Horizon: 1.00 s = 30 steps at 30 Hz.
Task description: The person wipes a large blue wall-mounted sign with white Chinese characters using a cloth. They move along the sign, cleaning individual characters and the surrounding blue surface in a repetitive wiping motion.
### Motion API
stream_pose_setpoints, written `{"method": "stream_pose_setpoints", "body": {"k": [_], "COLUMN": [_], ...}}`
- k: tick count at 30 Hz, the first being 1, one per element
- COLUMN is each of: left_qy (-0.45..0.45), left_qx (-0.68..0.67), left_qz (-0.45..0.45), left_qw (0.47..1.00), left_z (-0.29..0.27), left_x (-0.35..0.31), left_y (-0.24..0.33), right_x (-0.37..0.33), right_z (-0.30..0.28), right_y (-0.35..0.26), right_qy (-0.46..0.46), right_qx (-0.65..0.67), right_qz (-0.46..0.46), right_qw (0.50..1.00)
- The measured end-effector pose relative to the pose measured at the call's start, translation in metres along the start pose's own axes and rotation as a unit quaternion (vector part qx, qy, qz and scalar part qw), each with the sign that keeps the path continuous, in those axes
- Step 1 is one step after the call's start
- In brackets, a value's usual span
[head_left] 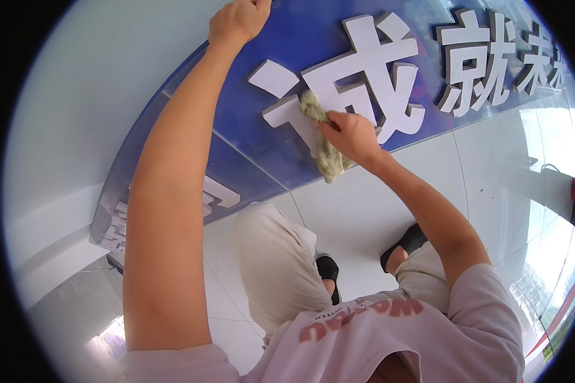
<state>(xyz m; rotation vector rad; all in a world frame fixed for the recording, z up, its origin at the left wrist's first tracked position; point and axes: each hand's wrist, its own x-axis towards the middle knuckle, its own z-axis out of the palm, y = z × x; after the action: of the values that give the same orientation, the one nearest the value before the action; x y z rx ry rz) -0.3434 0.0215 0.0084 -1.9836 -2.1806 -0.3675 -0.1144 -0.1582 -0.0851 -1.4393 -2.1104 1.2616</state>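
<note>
Cloth (329, 161), greenish and rumpled, sits mid-frame over the lower left of a big white raised character (363, 33), bunched in the right hand (353, 135), fingers curled round it. At the top edge, the left hand (238, 22) is partly cut off; I can't tell its grip. Wiping well probably means gathering the dangling end and following each stroke's edges.

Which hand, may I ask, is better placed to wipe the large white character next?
Likely the right hand: it holds the cloth over that character; the left hand is by the edge of the blue sign.
</note>
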Motion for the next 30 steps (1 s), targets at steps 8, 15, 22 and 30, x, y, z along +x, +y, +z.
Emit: {"method": "stream_pose_setpoints", "body": {"k": [8,15,22,30], "left_qy": [-0.027,-0.032,-0.026,-0.009], "left_qx": [-0.012,0.004,0.016,0.015], "left_qz": [-0.018,-0.009,-0.006,-0.009], "left_qw": [0.999,0.999,1.000,1.000], "left_z": [-0.006,-0.001,0.000,-0.001], "left_x": [0.004,0.006,0.004,0.006], "left_y": [0.013,0.000,-0.001,0.003], "right_x": [0.023,0.016,-0.030,0.028], "right_z": [0.042,0.032,0.061,0.031], "right_y": [-0.012,-0.002,0.048,0.008], "right_qy": [0.107,-0.032,-0.076,0.044], "right_qx": [-0.191,-0.261,-0.265,0.020], "right_qz": [-0.109,-0.060,-0.050,-0.120], "right_qw": [0.970,0.963,0.960,0.992]}}
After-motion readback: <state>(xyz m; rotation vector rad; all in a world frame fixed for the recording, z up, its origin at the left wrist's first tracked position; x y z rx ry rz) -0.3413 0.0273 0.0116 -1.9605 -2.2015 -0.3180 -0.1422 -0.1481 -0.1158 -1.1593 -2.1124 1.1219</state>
